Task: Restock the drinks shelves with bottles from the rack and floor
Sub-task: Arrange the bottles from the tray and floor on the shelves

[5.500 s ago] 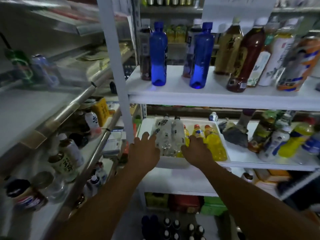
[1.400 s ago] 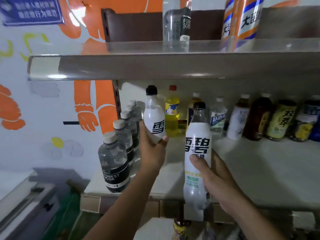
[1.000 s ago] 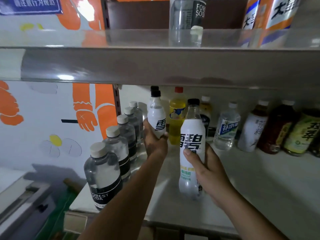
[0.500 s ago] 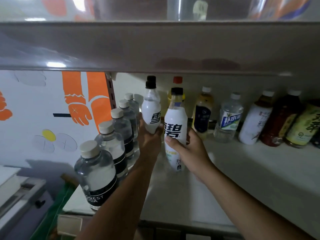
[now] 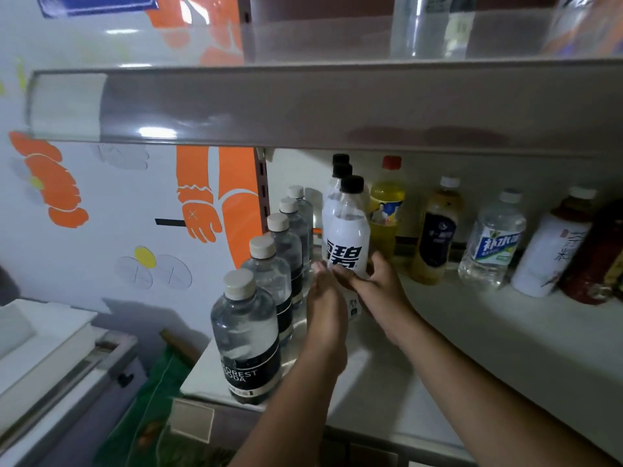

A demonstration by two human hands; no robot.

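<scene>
Right hand [image 5: 374,288] wraps the white-labelled bottle [image 5: 345,237] low, seating it on the shelf [image 5: 505,348] ahead of its black-capped twins [image 5: 341,165], while the left hand [image 5: 325,298], fingers straight, steadies it, likely to line up the row.

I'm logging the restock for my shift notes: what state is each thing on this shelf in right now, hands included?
front white-label bottle: upright, capped, gripped low by the right hand.
left hand: fingers straight, beside that bottle's base, holding nothing.
two white-label bottles behind: upright, capped.
Forest Soda row: five upright, capped.
yellow red-capped bottle: upright, capped.
water bottle: upright, capped.
</scene>
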